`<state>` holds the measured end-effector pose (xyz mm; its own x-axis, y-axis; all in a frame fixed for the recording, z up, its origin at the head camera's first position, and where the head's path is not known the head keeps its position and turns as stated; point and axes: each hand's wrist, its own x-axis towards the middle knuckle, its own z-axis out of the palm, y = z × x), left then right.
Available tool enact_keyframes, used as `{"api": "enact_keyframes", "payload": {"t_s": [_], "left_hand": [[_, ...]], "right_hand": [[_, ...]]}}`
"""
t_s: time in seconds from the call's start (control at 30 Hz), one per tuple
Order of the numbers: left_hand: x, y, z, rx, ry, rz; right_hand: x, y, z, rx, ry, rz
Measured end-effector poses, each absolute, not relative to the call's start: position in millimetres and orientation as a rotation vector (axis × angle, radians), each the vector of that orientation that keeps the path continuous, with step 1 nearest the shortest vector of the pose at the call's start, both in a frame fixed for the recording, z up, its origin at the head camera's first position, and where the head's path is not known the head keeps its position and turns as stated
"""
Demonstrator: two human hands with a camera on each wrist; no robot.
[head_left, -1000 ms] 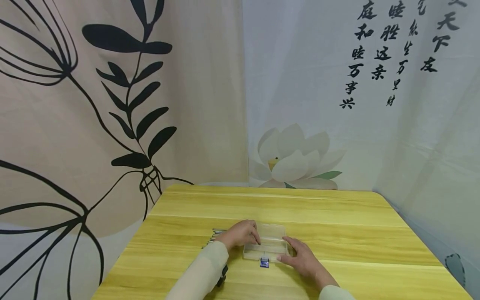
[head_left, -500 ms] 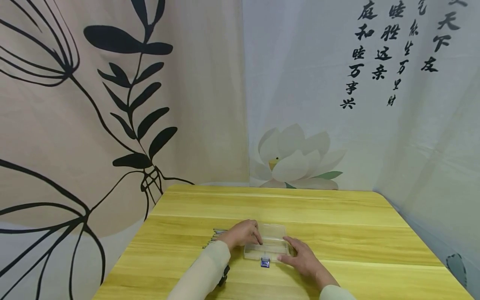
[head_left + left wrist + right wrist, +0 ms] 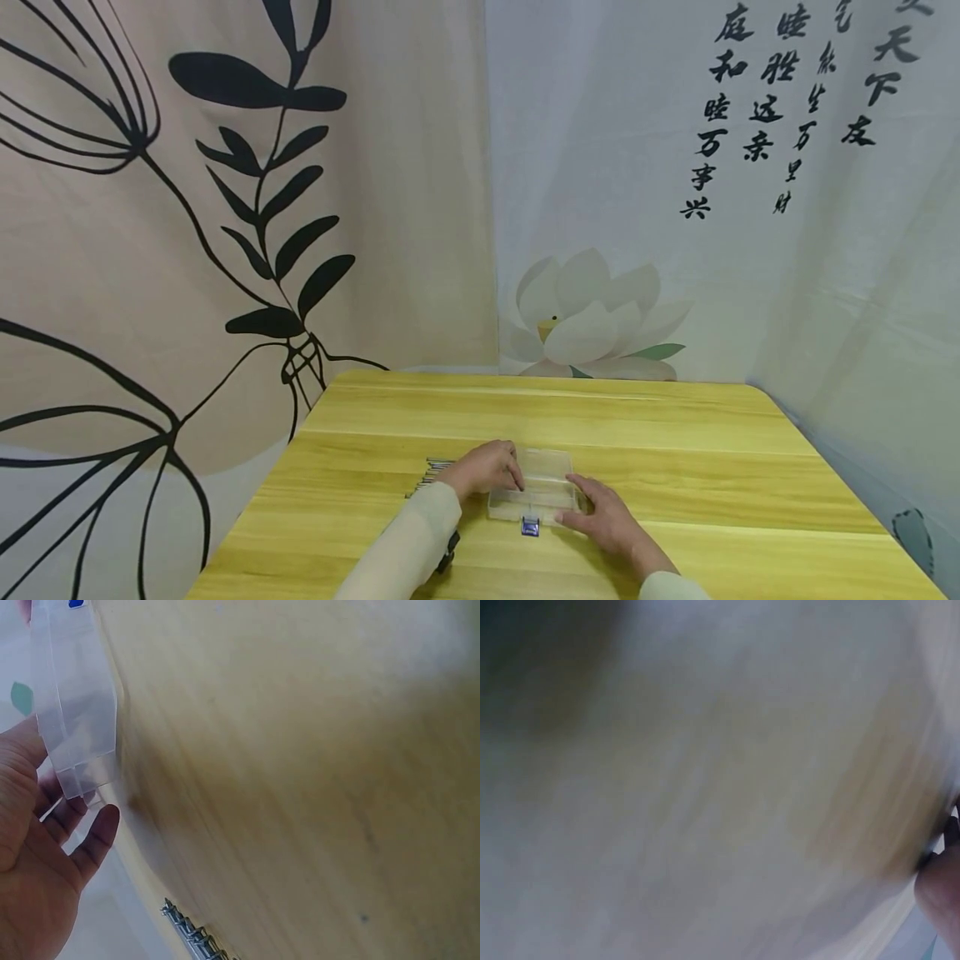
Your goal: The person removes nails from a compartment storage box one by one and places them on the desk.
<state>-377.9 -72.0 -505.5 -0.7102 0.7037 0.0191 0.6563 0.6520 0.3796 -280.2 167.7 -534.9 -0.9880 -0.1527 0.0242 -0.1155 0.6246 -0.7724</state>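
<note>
A clear plastic compartment box (image 3: 542, 502) lies on the table with its lid (image 3: 547, 461) raised at the back. At its front hangs a blue-marked latch (image 3: 530, 527). My left hand (image 3: 487, 468) bends over the box's left end, one fingertip dipping inside. In the left wrist view, the left hand (image 3: 41, 847) has its thumb tip hidden behind the clear plastic; I cannot tell if it pinches anything. My right hand (image 3: 603, 517) grips the right end, thumb at the front corner and fingers farther back. In the right wrist view only a bit of the right hand (image 3: 941, 892) shows.
Several long metal screws (image 3: 431, 473) lie in a row left of the box, partly behind the left hand; their threaded tips (image 3: 187, 928) show in the left wrist view. The wooden table (image 3: 675, 442) reaches back to printed curtains (image 3: 420, 208).
Both hands and the box stay practically where they were; only a slight shift of the whole head view shows.
</note>
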Motion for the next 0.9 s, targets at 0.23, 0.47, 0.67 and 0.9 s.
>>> {"api": "enact_keyframes", "payload": {"t_s": [0.23,0.47,0.67,0.9], "left_hand": [[-374.6,-72.2,-500.8,1.188,2.734,0.527],[-372.5,-74.4,-503.4,1.183,2.728,0.521],[-373.3,-76.0,-506.7,1.165,2.712,0.568],[-375.8,-79.0,-505.9,1.132,2.647,0.736]], "right_hand": [[-281.2,167.9,-534.7,-0.255,2.796,-1.336],[-280.1,168.4,-536.3,-0.24,2.772,-1.351],[-280.6,169.4,-537.8,-0.24,2.767,-1.338],[-281.8,170.0,-538.1,-0.247,2.784,-1.326]]}}
